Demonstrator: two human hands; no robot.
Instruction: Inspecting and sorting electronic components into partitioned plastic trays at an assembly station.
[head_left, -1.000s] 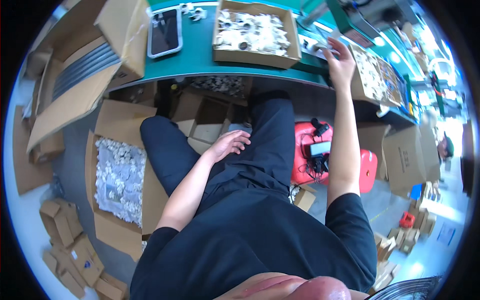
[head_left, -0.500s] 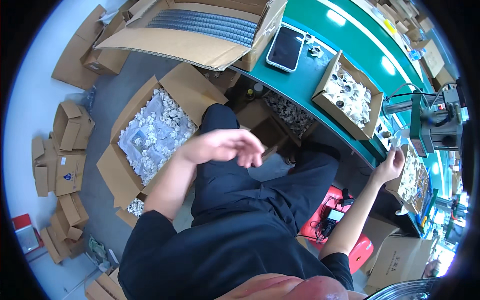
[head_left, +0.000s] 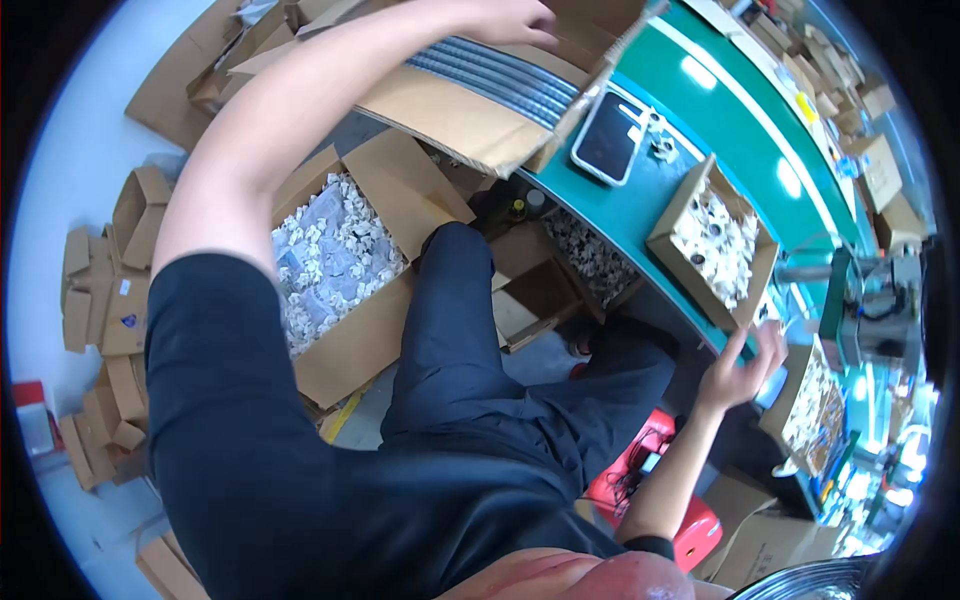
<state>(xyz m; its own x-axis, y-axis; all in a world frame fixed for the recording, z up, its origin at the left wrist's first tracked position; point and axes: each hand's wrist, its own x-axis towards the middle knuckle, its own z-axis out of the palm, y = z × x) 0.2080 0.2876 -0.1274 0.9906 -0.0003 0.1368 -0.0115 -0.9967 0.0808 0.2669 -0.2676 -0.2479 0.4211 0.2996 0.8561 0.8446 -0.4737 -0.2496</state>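
The grey ribbed rods (head_left: pixel 500 80) lie side by side in an open carton (head_left: pixel 450 112) at the top centre of the frame, just below my left hand (head_left: pixel 515 22). That hand is over the carton's opening with its fingers curled; I can't tell whether they hold anything. My right hand (head_left: pixel 745 368) is at right of centre, well apart from the rods, thumb and fingers parted; I can't tell whether something sits between them. Just above it, a cardboard box (head_left: pixel 690 277) of white parts (head_left: pixel 715 245) stands on the green surface (head_left: pixel 740 130). A phone (head_left: pixel 608 138) lies between that box and the carton. Left of centre, my left arm partly covers a floor carton (head_left: pixel 345 365) filled with white pieces (head_left: pixel 340 250).
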